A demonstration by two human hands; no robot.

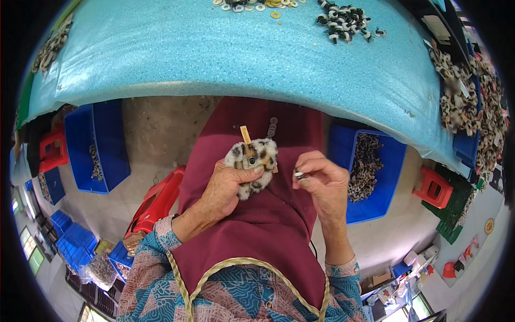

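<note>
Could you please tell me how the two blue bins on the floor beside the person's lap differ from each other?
The right bin holds a deep heap of leopard-print pieces; the left bin holds only a thin strip of them. The right bin sits partly under the table edge, the left bin farther out. Both are blue plastic.

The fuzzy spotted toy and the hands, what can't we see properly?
- Head view: the spotted plush piece's lower left side, covered by the left hand.
- The tiny dark and white part pinched in the right hand: too small to identify.
- The small rings on the blue table: too small, some cut off by the top edge.
</note>
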